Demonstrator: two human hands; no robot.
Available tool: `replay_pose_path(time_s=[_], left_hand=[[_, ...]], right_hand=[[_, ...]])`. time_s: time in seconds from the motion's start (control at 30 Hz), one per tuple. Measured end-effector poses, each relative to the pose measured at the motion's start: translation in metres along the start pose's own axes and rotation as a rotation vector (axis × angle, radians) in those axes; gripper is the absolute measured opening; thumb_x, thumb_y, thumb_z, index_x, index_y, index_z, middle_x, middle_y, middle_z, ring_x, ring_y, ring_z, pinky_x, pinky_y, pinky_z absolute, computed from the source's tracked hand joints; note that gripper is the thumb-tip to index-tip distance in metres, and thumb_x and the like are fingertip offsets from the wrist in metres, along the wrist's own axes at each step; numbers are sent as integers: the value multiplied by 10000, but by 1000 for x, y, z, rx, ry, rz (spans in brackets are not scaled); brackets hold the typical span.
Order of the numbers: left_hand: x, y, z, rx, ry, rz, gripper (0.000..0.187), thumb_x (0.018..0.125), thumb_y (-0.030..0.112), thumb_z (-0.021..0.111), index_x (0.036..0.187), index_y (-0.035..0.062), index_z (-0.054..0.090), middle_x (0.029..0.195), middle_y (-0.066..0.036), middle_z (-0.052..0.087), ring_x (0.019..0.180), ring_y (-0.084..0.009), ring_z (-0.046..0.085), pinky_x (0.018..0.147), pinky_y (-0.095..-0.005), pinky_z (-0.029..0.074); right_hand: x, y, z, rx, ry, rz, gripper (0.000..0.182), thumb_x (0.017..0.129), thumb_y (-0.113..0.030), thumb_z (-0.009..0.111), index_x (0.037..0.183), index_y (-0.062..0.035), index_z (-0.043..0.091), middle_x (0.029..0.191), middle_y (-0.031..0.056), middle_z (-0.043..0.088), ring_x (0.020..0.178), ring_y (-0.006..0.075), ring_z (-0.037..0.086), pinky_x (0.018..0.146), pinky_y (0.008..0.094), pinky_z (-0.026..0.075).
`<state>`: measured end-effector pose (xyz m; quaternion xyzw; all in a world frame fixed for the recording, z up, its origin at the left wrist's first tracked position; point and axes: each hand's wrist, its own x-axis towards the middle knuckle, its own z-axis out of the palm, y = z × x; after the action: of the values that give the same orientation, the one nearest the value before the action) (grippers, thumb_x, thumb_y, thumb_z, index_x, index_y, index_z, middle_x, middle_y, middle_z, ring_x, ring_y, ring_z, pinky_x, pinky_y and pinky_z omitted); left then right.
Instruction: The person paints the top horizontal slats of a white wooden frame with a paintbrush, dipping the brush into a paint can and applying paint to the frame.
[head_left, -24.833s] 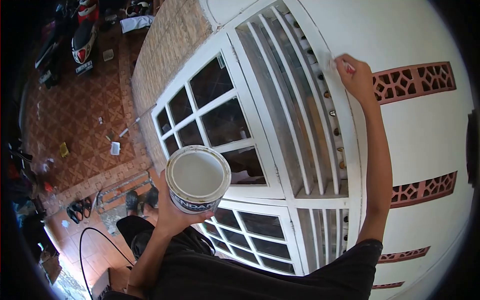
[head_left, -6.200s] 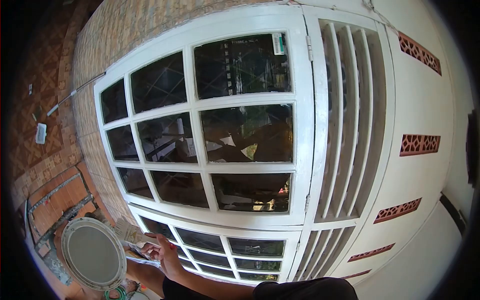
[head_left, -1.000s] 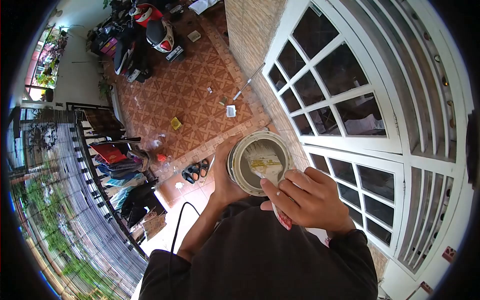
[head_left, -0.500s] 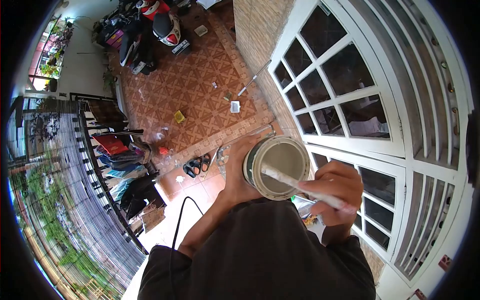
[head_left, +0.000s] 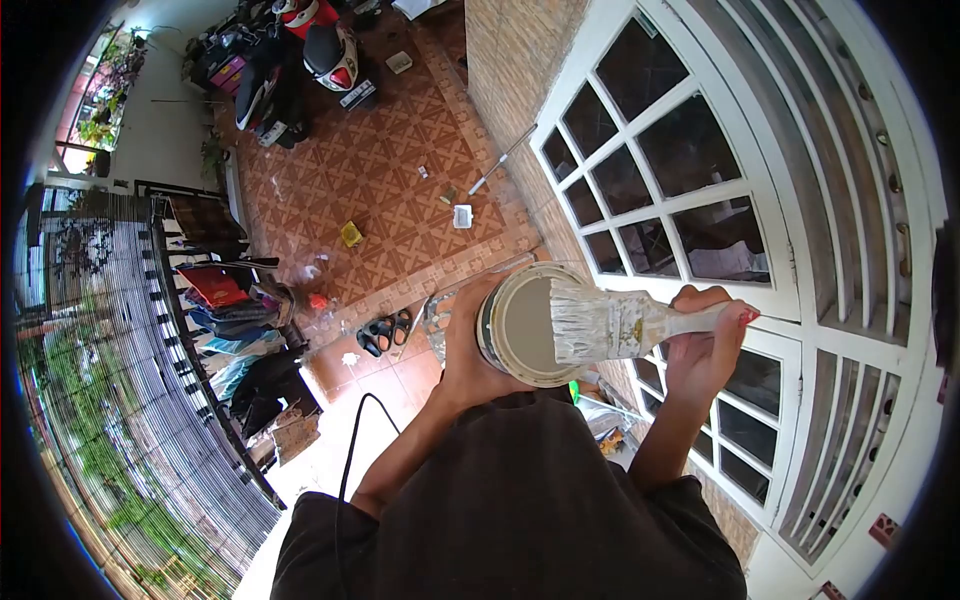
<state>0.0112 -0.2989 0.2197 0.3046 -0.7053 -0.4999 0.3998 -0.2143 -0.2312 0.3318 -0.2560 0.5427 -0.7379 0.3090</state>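
Note:
My left hand (head_left: 467, 345) is wrapped round the side of a paint can (head_left: 488, 318), holding it up in front of my chest. Greyish paint (head_left: 528, 322) shows inside the can's round mouth. In my right hand (head_left: 705, 345) is a wide paintbrush (head_left: 610, 325), gripped by its handle. Its pale, paint-coated bristles lie over the right part of the can's opening, flat side facing up. Whether the bristles touch the rim cannot be made out.
White glazed doors (head_left: 690, 190) and a slatted panel (head_left: 850, 200) stand close on the right. Black sandals (head_left: 383, 332), a white tray (head_left: 462, 216) and a yellow container (head_left: 350, 234) are on the tiled floor. Motorbikes (head_left: 330, 60) stand farther back; a clothes rack (head_left: 225, 290) is at left.
The brush has come up out of the can and moved right, turning so its broad face shows. My right hand has shifted up and right. The can stays in my left hand.

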Motion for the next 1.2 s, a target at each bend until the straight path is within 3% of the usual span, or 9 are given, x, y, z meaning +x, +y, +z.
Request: replay_pose_path(time_s=[0.07, 0.17, 0.2, 0.3, 0.53, 0.87, 1.03, 1.1, 1.2], left_hand=[[2, 2, -1, 2, -5, -3, 1203, 501, 285, 1006, 1418, 16, 273, 1353, -157, 472, 1270, -270, 511, 1080, -408, 414], [5, 2, 0, -3, -6, -6, 1217, 493, 294, 1009, 1419, 17, 269, 1364, -160, 467, 1292, -271, 493, 1088, -410, 406], [5, 2, 0, -5, -4, -7, 1223, 489, 296, 1010, 1419, 17, 267, 1368, -160, 466, 1300, -271, 486, 1090, -411, 404], [12, 3, 5, -109, 92, -30, 1135, 445, 295, 1002, 1378, 30, 412, 1347, -199, 535, 1239, -350, 533, 1053, -448, 410], [25, 0, 17, -284, 99, -91, 1132, 466, 240, 993, 1378, 1, 367, 1314, -144, 510, 1216, -268, 541, 1047, -401, 424], [82, -6, 42, -306, 69, 29, 1105, 515, 224, 987, 1382, -1, 341, 1304, -165, 509, 1189, -269, 560, 1030, -400, 442], [112, -44, 68, -293, 74, 9, 1092, 508, 242, 987, 1369, -12, 365, 1301, -174, 514, 1187, -278, 560, 1021, -396, 448], [118, -74, 87, -380, 129, -17, 1090, 502, 247, 988, 1366, -11, 375, 1294, -177, 519, 1169, -284, 566, 1004, -398, 454], [125, -135, 110, -154, 196, -4, 1087, 514, 291, 983, 1378, -7, 394, 1307, -197, 514, 1201, -330, 533, 1024, -442, 422]], right_hand=[[0, 3, 0, 95, 128, 151, 514, 1056, -447, 436, 913, 19, 600, 674, 63, 522, 554, 113, 442, 561, 246, 361], [0, 12, -5, 77, 80, 203, 513, 1053, -461, 436, 914, 3, 603, 656, 47, 522, 536, 103, 429, 565, 237, 365], [-1, 18, -9, 105, 74, 197, 543, 1044, -468, 446, 895, 27, 612, 715, 82, 598, 553, 111, 532, 542, 247, 487], [0, 25, -2, 254, 139, 196, 553, 1043, -478, 444, 893, 25, 619, 681, 76, 593, 534, 102, 529, 559, 248, 494], [4, 27, 7, 274, 164, 217, 575, 1049, -491, 424, 931, 27, 642, 667, 49, 611, 510, 106, 520, 612, 270, 493], [29, 24, -7, 251, 221, 11, 544, 1046, -451, 458, 937, 47, 648, 666, 85, 611, 525, 126, 527, 613, 289, 496], [62, 49, -27, 209, 247, -22, 536, 1048, -442, 452, 964, 54, 639, 654, 75, 586, 560, 131, 534, 624, 301, 489], [79, 66, -30, 152, 288, 11, 518, 1065, -463, 389, 997, 6, 600, 570, 27, 489, 569, 126, 469, 663, 291, 414], [100, 101, -39, 157, 423, 37, 516, 1059, -473, 403, 1021, -1, 608, 553, 33, 519, 554, 140, 486, 658, 301, 429]])
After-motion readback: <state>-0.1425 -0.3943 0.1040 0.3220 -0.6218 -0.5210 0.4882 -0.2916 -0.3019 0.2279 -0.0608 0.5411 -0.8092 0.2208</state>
